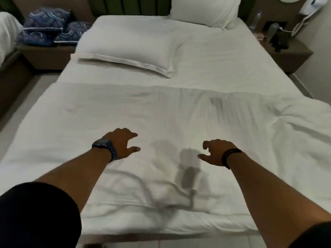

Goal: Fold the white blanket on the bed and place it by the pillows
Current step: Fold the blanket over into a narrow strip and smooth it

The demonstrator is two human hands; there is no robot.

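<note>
Both hands (123,144) (216,152) outstretched (fingers spread) over blanket (71,122)

Both hands (123,143) (215,152) outstretched — fingers loosely spread, empty.

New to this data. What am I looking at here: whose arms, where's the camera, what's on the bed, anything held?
One picture, from a wide-angle camera worn on a person's head, looking forward and down. No robot: those are the person's own bare arms. The left hand, with a watch, and the right hand, with a dark wristband, hover over the white blanket, fingers spread, holding nothing. The blanket covers the near part of the bed. Further up lie a flat pillow and a second pillow at the headboard.
</note>
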